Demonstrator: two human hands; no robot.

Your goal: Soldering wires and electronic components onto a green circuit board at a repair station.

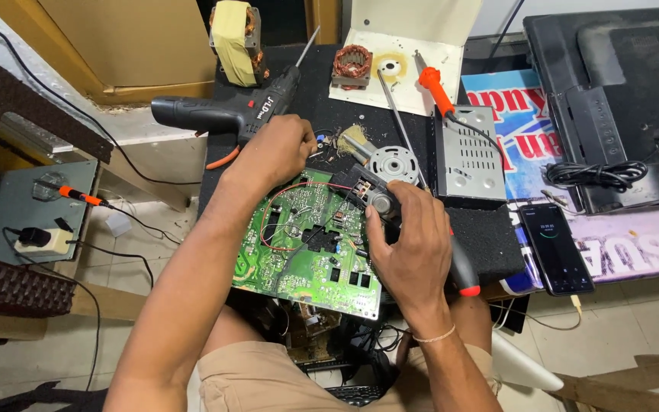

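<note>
Left hand (280, 152) pinches the far edge of the green circuit board (306, 244), steadying it tilted on the worktop (482, 229), while right hand (409, 244), fingers curled, grips a dark tool (463, 271) over it.

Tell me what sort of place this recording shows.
Most likely a small electronics repair bench. The left hand and right hand hold a green circuit board, with a soldering iron, a cordless drill and a motor coil lying around it.
</note>
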